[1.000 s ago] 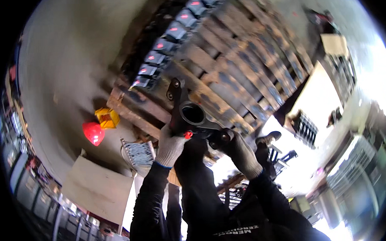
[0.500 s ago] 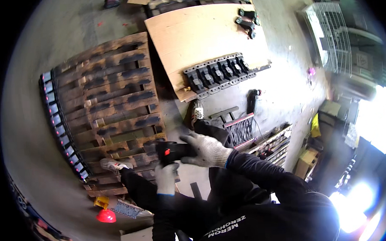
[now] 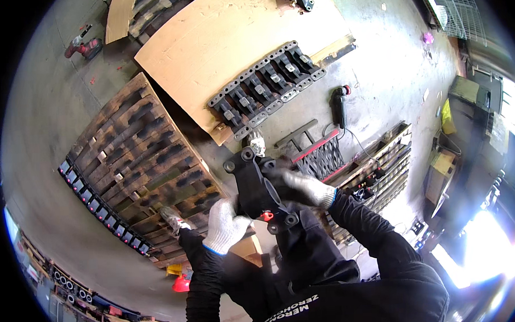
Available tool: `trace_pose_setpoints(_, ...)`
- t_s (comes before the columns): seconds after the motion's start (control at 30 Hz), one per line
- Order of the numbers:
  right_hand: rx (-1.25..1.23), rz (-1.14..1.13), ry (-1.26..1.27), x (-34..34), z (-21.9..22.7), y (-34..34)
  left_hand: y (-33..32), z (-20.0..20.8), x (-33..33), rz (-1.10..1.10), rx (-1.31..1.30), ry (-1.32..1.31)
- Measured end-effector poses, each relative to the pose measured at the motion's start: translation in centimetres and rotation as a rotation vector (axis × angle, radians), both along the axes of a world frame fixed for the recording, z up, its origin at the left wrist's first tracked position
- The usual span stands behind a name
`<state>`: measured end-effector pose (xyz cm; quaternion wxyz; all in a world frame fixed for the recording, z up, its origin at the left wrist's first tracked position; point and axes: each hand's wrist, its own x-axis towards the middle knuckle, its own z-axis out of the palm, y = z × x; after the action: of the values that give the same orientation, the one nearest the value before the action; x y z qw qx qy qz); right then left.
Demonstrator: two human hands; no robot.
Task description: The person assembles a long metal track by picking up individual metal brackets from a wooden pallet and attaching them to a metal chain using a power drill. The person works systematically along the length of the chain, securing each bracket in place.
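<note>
**Black casting carried in two gloved hands**

Head view: the black metal bracket sits at centre, above the floor. The left hand, at its 7 o'clock, cups the lower end; the right hand, at 3 o'clock, wraps its side. It looks heavy, rigid and hard-edged, best supported underneath near the bolt lugs.

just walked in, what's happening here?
A person in white work gloves holds a black cast metal part off the floor, left hand under its lower end, right hand on its side. Below lie a wooden pallet and a plywood sheet bearing a row of similar black parts. An angle grinder lies on the concrete.
</note>
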<state>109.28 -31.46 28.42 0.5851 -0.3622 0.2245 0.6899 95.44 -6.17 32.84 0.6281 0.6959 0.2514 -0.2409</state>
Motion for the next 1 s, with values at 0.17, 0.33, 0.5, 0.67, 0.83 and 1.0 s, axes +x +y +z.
trace_pose_setpoints(0.17, 0.088, 0.523, -1.691, 5.1, -2.3, 0.5, -0.8, 0.3, 1.3, 0.307, -0.569, 0.440)
trace_pose_setpoints(0.33, 0.323, 0.556, -1.413, 4.6, -1.2, 3.4, -3.2, -2.1, 0.1, 0.595, -1.284, 0.500)
trace_pose_setpoints(0.5, 0.107, 0.789, -1.220, 7.1, -1.3, 3.5, -3.8, -4.7, 3.9, 0.656, -1.552, 0.514)
trace_pose_setpoints(0.67, -0.279, 0.748, -1.146, 12.5, -2.3, 0.4, -4.3, -7.8, 5.1, 0.785, -1.169, 0.463)
trace_pose_setpoints(0.83, -0.727, 0.767, -1.289, 22.3, -6.3, -3.5, -6.0, -10.6, -0.2, 0.885, -0.781, 0.524)
trace_pose_setpoints(1.0, -0.917, 0.747, -1.458, 32.6, -13.4, -6.4, -6.8, -12.5, -5.3, 1.012, -0.629, 0.570)
